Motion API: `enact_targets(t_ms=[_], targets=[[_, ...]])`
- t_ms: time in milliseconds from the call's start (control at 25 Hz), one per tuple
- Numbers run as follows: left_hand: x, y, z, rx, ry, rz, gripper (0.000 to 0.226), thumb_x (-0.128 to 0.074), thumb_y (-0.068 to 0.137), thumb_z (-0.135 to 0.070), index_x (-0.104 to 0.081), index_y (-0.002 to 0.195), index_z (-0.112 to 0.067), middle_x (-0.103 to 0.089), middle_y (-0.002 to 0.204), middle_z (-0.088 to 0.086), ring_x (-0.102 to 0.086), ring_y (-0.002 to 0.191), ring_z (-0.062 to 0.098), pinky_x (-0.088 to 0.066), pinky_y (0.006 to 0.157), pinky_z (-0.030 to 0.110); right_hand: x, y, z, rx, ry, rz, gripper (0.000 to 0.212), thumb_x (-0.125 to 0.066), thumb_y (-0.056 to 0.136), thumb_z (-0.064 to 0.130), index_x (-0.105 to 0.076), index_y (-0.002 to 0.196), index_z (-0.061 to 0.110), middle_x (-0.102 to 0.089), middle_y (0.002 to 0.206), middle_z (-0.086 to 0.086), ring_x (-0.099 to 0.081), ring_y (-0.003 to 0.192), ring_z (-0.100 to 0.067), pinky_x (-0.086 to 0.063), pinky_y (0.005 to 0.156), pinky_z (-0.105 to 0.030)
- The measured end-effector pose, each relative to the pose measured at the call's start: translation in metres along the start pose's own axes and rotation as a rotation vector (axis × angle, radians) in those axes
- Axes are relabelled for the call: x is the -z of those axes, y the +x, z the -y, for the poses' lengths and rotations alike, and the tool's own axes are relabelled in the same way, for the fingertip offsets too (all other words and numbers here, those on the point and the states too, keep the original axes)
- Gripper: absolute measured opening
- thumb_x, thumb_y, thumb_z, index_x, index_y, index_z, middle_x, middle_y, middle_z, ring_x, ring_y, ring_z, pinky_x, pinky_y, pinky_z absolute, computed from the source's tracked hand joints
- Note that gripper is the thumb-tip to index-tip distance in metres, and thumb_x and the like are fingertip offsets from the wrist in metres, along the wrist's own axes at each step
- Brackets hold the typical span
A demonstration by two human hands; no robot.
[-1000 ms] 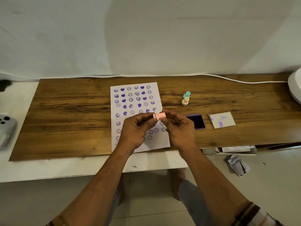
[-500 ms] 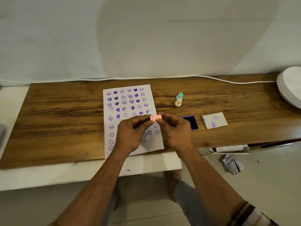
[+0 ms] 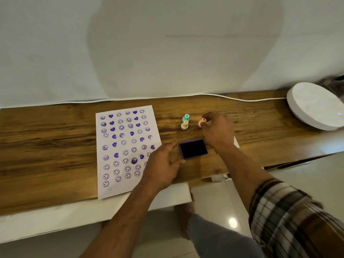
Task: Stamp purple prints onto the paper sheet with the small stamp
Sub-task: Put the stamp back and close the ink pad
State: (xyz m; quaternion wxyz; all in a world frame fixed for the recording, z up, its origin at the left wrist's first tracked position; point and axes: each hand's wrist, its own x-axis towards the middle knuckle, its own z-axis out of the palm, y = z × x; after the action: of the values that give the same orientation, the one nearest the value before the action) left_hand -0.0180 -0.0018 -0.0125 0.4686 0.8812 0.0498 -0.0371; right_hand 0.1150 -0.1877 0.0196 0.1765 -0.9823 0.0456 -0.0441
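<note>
A white paper sheet [image 3: 128, 151] lies on the wooden tabletop, covered with several purple smiley and heart prints. My right hand [image 3: 216, 132] holds a small pink stamp [image 3: 201, 122] low over the wood, right of a teal stamp [image 3: 186, 117] and a cream stamp [image 3: 184, 125]. The purple ink pad [image 3: 193, 148] lies open in front of that hand. My left hand [image 3: 163, 164] hovers with fingers spread between the sheet's right edge and the pad, holding nothing and covering the sheet's lower right corner.
A white round object [image 3: 316, 107] sits at the table's far right, with a white cable [image 3: 242, 98] running along the back edge. The ink pad's lid is mostly hidden behind my right wrist. Below the wooden top [image 3: 46, 146] runs a white ledge.
Both hands held the pink stamp together over the sheet; now my right hand has carried it right and back, beside the other stamps, and my left hand has let go and opened.
</note>
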Motion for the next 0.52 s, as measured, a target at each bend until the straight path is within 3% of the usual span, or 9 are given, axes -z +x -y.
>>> enact_targets(t_ms=[240,360,520], targets=[[-0.016,0.004,-0.002,-0.035,0.088,0.057,0.081,-0.078,0.085,-0.041,-0.035,0.154,-0.036,-0.051,0.152,-0.005,-0.050,0.137,0.020,-0.034,0.100,0.024,-0.002,-0.001,-0.014,0.066,-0.055,0.092,0.045,-0.063,0.101,0.035,-0.057,0.146,0.031,-0.066,0.142,-0.001,-0.054,0.132,-0.030,-0.048,0.106,-0.049],[-0.019,0.007,0.002,-0.034,0.141,0.065,0.085,-0.078,0.086,-0.037,-0.029,0.156,-0.035,-0.046,0.156,-0.003,-0.046,0.140,0.023,-0.035,0.105,0.028,0.015,-0.018,-0.043,-0.077,0.128,0.036,0.068,-0.069,0.096,0.042,-0.041,0.156,0.025,-0.057,0.150,-0.005,-0.049,0.140,-0.033,-0.048,0.111,-0.054],[-0.023,0.009,-0.002,-0.002,0.173,0.091,0.089,-0.077,0.088,-0.033,-0.022,0.158,-0.032,-0.037,0.161,-0.001,-0.039,0.146,0.025,-0.038,0.114,0.040,0.021,-0.042,-0.081,-0.305,0.107,0.187,0.107,-0.077,0.086,0.058,-0.017,0.163,0.016,-0.036,0.164,-0.017,-0.037,0.148,-0.041,-0.039,0.118,-0.059]])
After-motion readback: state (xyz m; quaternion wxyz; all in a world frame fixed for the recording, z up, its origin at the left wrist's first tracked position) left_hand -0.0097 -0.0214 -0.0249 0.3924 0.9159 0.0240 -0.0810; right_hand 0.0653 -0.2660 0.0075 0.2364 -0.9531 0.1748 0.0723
